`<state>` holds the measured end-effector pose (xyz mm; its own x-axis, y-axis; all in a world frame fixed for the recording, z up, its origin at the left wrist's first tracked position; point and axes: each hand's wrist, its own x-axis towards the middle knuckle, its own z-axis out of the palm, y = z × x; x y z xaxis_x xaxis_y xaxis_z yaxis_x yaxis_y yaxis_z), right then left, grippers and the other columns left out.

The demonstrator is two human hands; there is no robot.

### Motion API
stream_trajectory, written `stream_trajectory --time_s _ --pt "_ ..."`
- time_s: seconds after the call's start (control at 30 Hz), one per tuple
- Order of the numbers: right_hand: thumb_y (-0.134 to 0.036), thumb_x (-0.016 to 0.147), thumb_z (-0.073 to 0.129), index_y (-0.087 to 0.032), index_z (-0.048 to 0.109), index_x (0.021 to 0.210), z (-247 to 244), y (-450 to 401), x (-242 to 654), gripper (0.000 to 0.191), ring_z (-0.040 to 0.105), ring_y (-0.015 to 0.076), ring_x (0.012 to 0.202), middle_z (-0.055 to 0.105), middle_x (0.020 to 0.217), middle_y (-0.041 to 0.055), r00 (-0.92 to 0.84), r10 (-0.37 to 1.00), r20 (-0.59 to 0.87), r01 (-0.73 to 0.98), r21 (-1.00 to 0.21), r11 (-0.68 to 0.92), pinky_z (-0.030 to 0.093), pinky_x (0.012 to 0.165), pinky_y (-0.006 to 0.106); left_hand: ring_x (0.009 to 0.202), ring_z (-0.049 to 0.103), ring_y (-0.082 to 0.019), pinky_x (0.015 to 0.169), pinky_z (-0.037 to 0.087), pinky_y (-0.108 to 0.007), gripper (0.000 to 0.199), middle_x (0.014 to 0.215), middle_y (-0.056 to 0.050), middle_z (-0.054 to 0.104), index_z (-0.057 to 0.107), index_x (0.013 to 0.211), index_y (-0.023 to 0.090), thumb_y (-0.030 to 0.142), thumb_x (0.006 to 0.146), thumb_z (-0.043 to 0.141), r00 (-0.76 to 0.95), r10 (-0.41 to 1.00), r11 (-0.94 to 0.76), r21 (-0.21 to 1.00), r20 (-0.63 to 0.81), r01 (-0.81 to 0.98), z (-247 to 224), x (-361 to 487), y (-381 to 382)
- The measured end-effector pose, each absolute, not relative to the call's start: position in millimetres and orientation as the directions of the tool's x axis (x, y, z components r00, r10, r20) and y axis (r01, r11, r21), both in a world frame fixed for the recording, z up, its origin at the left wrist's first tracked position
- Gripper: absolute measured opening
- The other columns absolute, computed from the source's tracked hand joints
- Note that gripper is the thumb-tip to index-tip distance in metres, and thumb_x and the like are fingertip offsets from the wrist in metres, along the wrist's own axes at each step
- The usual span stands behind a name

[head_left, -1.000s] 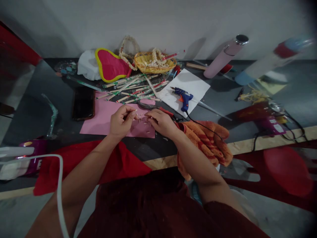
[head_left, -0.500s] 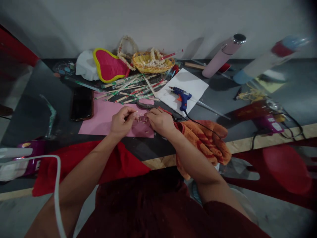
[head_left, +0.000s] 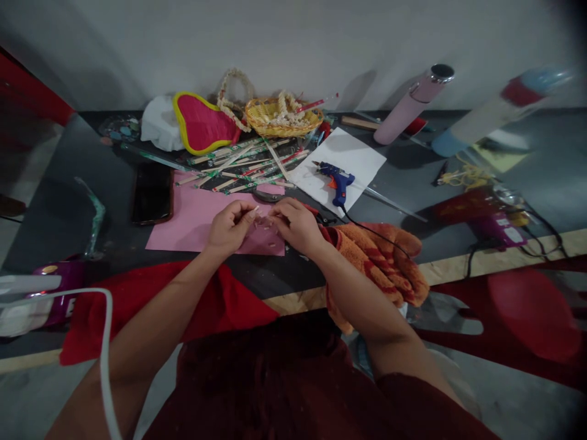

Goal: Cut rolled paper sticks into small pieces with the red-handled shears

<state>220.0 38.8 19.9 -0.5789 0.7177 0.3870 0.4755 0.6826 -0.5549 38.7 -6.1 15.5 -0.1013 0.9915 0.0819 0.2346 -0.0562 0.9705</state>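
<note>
Left hand (head_left: 232,227) pinched a pale sliver (head_left: 255,209) that a slack hold risked dropping; right hand (head_left: 299,226) hid its grip

A dark phone (head_left: 153,194) lies on the counter (head_left: 403,177), with a bent plastic strip (head_left: 97,214) to its left. Toward the wall (head_left: 321,43) stands a pink bottle (head_left: 398,116); a blurred bottle with a blue base (head_left: 486,116) is farther right. An orange towel (head_left: 376,256) and a red cloth (head_left: 151,293) overhang the front edge, and a red chair (head_left: 534,311) is at lower right.
</note>
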Motion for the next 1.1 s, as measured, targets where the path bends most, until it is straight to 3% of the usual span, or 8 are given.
stream_trajectory --time_s 0.13,0.33,0.63,1.1 --pt "-0.026 0.089 0.052 -0.020 0.061 0.087 21.3 36.5 217.1 0.011 0.057 0.0171 0.090 0.063 0.088 0.0049 -0.475 0.750 0.461 0.325 -0.700 0.636 0.046 0.083 0.032 0.055 0.054 -0.009 0.051 0.041 -0.020 0.026 0.076 -0.003 0.069 0.062 0.093 0.017 0.041 0.082 0.058 -0.049 0.999 0.015 0.994 -0.010 0.111 24.5 46.0 -10.9" --pt "-0.025 0.088 0.054 -0.021 0.060 0.083 22.0 32.7 214.2 0.009 0.057 0.0169 0.088 0.062 0.085 0.0039 -0.461 0.757 0.462 0.291 -0.728 0.621 0.047 0.082 0.032 0.043 0.041 -0.005 0.040 0.030 -0.019 0.028 0.075 -0.003 0.068 0.062 0.090 0.017 0.041 0.077 0.064 0.013 0.996 0.088 0.996 -0.088 0.010 31.8 50.4 -14.1" --pt "-0.031 0.088 0.056 -0.020 0.059 0.085 27.3 30.2 215.5 0.011 0.058 0.0142 0.076 0.062 0.080 0.0022 -0.467 0.770 0.435 0.260 -0.765 0.590 0.046 0.072 0.028 0.060 0.059 -0.010 0.050 0.044 -0.020 0.026 0.081 -0.004 0.070 0.065 0.088 0.017 0.042 0.079 0.063 0.050 0.998 0.039 0.997 -0.043 0.072 32.5 45.6 -14.5" --pt "-0.026 0.089 0.054 -0.018 0.060 0.088 28.5 30.9 216.9 0.010 0.058 0.0133 0.076 0.063 0.082 0.0026 -0.504 0.737 0.450 0.198 -0.771 0.606 0.046 0.071 0.026 0.069 0.062 -0.012 0.063 0.049 -0.022 0.030 0.080 -0.004 0.069 0.064 0.087 0.016 0.044 0.083 0.058 0.080 0.997 -0.032 0.980 0.016 0.197 39.9 44.9 -15.7"
